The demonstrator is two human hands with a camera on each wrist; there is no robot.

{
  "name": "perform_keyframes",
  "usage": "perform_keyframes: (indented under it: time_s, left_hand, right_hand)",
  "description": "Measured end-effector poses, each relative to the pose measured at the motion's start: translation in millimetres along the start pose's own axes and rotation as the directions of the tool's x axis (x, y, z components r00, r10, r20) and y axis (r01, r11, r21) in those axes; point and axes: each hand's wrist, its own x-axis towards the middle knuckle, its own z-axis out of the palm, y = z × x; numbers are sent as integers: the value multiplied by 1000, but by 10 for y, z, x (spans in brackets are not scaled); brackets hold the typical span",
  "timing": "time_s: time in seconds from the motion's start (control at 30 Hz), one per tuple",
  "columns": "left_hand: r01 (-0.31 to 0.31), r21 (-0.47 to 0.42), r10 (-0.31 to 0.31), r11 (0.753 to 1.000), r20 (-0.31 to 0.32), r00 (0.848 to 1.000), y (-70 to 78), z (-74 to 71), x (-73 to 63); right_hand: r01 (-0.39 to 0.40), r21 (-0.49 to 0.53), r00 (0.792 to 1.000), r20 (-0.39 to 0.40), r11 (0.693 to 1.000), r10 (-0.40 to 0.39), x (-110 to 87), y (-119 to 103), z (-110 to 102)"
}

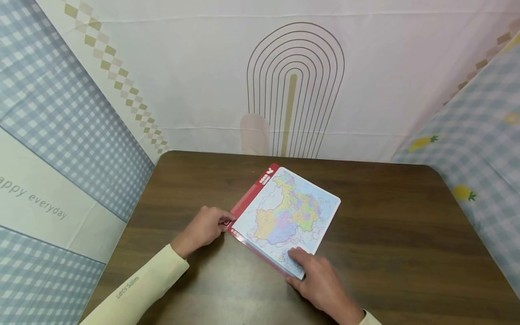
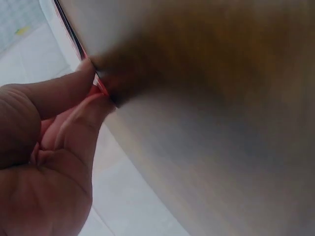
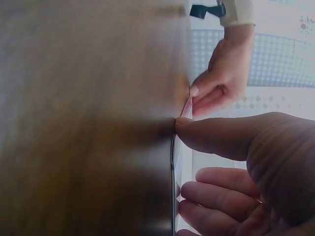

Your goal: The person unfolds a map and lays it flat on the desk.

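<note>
A thin, flat map (image 1: 280,216) with a red strip along its left side lies tilted on the brown table. My left hand (image 1: 206,225) pinches its near-left corner between thumb and fingers. In the left wrist view, the thumb and a fingertip of that hand (image 2: 54,137) meet at the map's red edge. On the near-right corner rests my right hand (image 1: 321,277), its fingers over the printed face and its thumb at the near edge. The right wrist view shows this hand (image 3: 246,167) with the thumb tip at the map's edge and the other fingers touching the surface.
The wooden table (image 1: 390,253) extends around the map on all sides. Behind it hangs a pale curtain (image 1: 203,81) with an arch pattern. Checked cloths hang at the left (image 1: 61,81) and at the right (image 1: 475,144).
</note>
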Motion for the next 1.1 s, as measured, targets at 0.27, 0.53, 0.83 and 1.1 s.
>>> perform_keyframes:
  time_s: [0.27, 0.53, 0.83, 1.1]
  left_hand:
    - [25, -14, -26, 1000, -57, 998, 102, 91, -185]
    - [-17, 75, 23, 997, -81, 996, 206, 169, -364]
    - [-38, 41, 41, 998, -74, 996, 315, 237, -531]
    - [-32, 15, 33, 999, -86, 996, 365, 261, -559]
  right_hand:
    - [-25, 26, 999, 21, 999, 25, 15, 141, -77]
    - [-17, 14, 999, 31, 1000, 17, 30, 330, -172]
    - [43, -12, 999, 31, 999, -43, 20, 480, -265]
    - [58, -13, 996, 69, 998, -57, 23, 531, -295]
